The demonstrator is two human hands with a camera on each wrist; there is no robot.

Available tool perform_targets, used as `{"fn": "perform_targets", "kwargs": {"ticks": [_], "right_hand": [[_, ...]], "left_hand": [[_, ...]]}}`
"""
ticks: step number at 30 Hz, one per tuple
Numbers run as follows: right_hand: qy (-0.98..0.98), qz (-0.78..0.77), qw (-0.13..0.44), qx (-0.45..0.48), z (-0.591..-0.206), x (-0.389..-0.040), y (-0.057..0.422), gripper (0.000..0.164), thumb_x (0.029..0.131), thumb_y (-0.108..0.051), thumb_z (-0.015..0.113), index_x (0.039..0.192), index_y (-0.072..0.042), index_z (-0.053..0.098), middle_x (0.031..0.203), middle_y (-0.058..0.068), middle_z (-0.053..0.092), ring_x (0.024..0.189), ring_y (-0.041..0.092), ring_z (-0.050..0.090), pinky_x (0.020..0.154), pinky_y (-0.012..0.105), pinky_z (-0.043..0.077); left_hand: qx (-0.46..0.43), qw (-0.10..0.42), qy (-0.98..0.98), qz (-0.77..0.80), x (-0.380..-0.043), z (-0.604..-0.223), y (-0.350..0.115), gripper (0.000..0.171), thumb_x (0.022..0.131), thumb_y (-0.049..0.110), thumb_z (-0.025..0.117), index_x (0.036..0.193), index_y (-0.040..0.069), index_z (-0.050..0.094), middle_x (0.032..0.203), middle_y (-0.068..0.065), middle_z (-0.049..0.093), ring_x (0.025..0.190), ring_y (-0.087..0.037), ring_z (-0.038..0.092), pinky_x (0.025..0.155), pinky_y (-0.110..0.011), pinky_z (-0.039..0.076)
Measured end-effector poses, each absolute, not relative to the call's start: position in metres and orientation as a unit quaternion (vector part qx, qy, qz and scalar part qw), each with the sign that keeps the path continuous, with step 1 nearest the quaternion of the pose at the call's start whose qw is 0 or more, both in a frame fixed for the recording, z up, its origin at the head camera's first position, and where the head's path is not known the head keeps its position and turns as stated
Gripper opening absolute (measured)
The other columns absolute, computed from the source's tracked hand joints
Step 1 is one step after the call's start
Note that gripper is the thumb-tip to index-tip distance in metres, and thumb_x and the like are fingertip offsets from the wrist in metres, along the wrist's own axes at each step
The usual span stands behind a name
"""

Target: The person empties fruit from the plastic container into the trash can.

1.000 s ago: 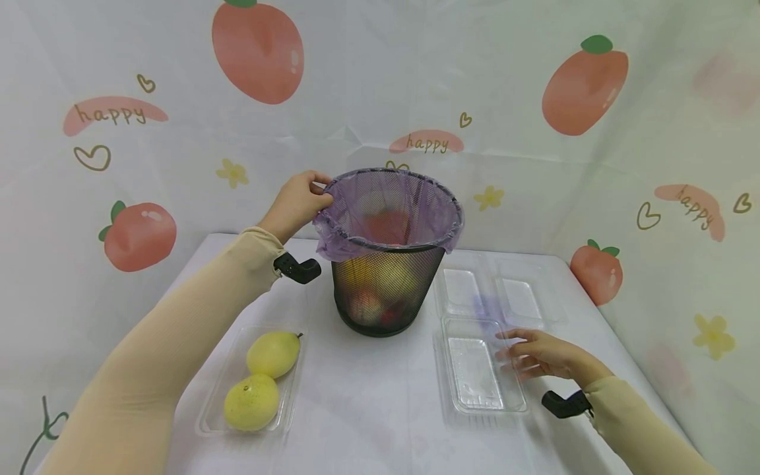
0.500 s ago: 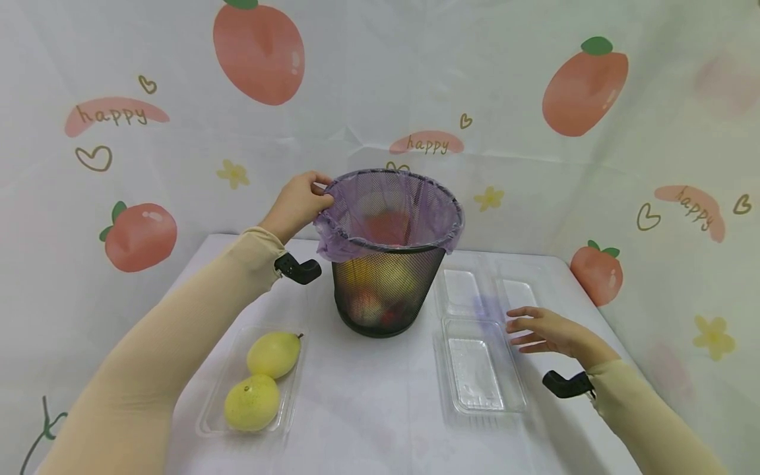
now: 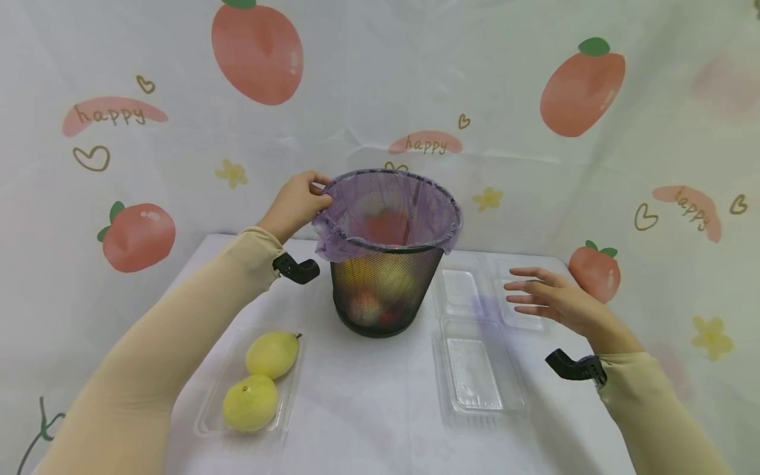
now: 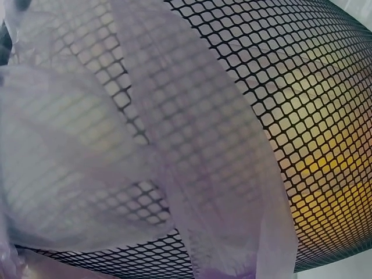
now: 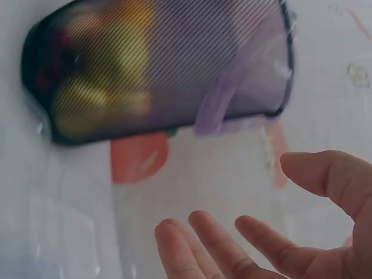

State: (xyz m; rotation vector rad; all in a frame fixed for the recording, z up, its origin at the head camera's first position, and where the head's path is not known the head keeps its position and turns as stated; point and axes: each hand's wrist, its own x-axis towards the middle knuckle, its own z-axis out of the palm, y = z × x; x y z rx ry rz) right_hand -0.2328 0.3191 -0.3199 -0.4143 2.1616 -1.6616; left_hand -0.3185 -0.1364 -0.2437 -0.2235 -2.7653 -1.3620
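Note:
My left hand (image 3: 295,203) grips the left rim of a black mesh wastebasket (image 3: 380,293), thumb over the folded edge of its purple plastic bag (image 3: 341,245). Red and yellow fruit shows through the mesh, low in the basket. In the left wrist view, the bag's loose fold (image 4: 215,145) and the mesh (image 4: 302,87) fill the picture. My right hand (image 3: 558,302) hovers over the clear plastic trays on the right, fingers spread and holding nothing. The right wrist view shows its fingers (image 5: 174,247) apart from the thumb, with the basket (image 5: 174,70) beyond them.
At front left, a clear tray (image 3: 208,415) bears two yellow pears (image 3: 273,355). An empty clear tray (image 3: 475,376) lies at right, with two more, the back-left tray (image 3: 461,293) and back-right tray (image 3: 525,320), behind it. A printed cloth (image 3: 356,72) hangs behind the table.
My right hand has risen and moved back, from beside the front right tray to over the back right one. My left hand has stayed on the wastebasket rim.

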Motion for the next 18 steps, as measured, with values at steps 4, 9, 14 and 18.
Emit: {"fn": "perform_targets", "kwargs": {"ticks": [4, 9, 14, 18], "right_hand": [[0.751, -0.61, 0.177, -0.177, -0.307, -0.228, 0.299, 0.03, 0.103, -0.013, 0.041, 0.133, -0.014, 0.042, 0.122, -0.006, 0.063, 0.113, 0.014, 0.063, 0.092, 0.026, 0.051], [0.736, -0.625, 0.168, -0.198, -0.299, -0.222, 0.267, 0.035, 0.102, -0.011, 0.044, 0.137, -0.007, 0.041, 0.124, 0.002, 0.06, 0.113, 0.017, 0.063, 0.093, 0.028, 0.051], [0.71, -0.645, 0.174, -0.222, -0.297, -0.217, 0.232, 0.037, 0.1, -0.009, 0.046, 0.136, -0.005, 0.042, 0.123, 0.005, 0.06, 0.112, 0.018, 0.063, 0.093, 0.031, 0.052], [0.689, -0.654, 0.185, -0.25, -0.296, -0.214, 0.205, 0.042, 0.099, -0.007, 0.048, 0.138, 0.003, 0.038, 0.125, 0.011, 0.058, 0.113, 0.022, 0.063, 0.093, 0.034, 0.052]], "left_hand": [[-0.073, 0.025, -0.894, -0.442, -0.318, -0.243, -0.136, 0.047, 0.089, 0.012, 0.051, 0.136, 0.004, 0.049, 0.126, -0.018, 0.058, 0.099, -0.023, 0.055, 0.077, -0.029, 0.046], [-0.074, 0.028, -0.893, -0.443, -0.317, -0.243, -0.136, 0.047, 0.089, 0.011, 0.052, 0.135, 0.005, 0.05, 0.125, -0.018, 0.058, 0.097, -0.022, 0.056, 0.075, -0.027, 0.046], [-0.076, 0.029, -0.892, -0.444, -0.317, -0.244, -0.136, 0.047, 0.088, 0.011, 0.052, 0.135, 0.005, 0.051, 0.123, -0.018, 0.059, 0.09, -0.019, 0.056, 0.069, -0.023, 0.046], [-0.077, 0.029, -0.892, -0.445, -0.318, -0.243, -0.137, 0.047, 0.088, 0.011, 0.052, 0.135, 0.006, 0.051, 0.122, -0.017, 0.059, 0.086, -0.017, 0.055, 0.066, -0.021, 0.045]]}}
